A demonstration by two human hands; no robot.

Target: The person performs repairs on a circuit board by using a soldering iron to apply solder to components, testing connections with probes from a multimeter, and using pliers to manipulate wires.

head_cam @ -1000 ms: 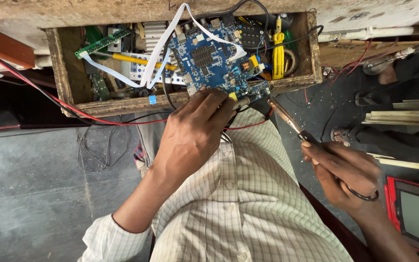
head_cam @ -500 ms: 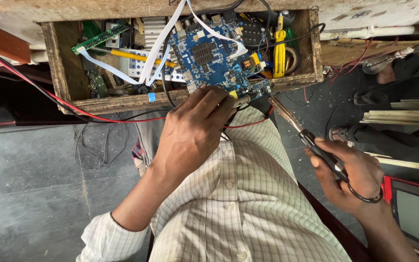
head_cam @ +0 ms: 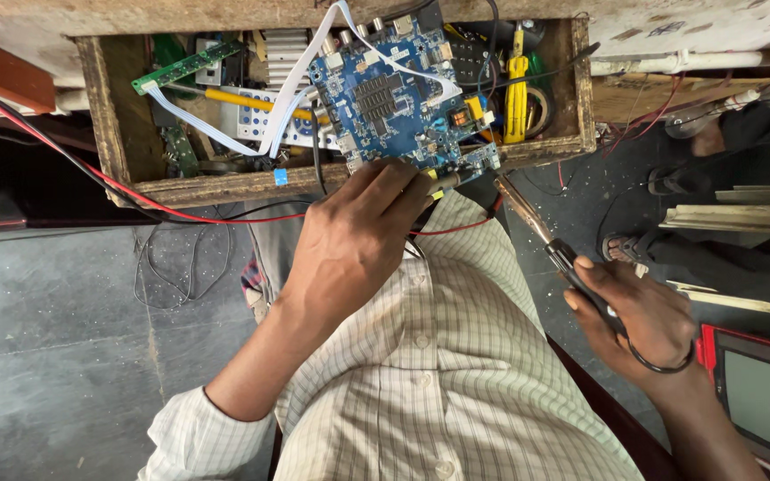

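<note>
1. the left hand is closed on the near edge of a blue circuit board, fingertips pinching its lower rim beside a small metal connector.
2. the right hand is wrapped around the dark handle of a soldering iron, whose thin metal tip points up toward the board's near right corner, close to it; whether it touches cannot be told.
3. the board lies tilted in a wooden box, toward the right half, its lower edge over the box's front wall.
4. white ribbon cables cross from the board to the left part of the box, where a green strip board sits at the far left corner.
5. a yellow tool stands near the box's right wall.
6. a red wire runs along the front wall.
7. a red-framed meter lies at the lower right, just beside the right wrist.
</note>
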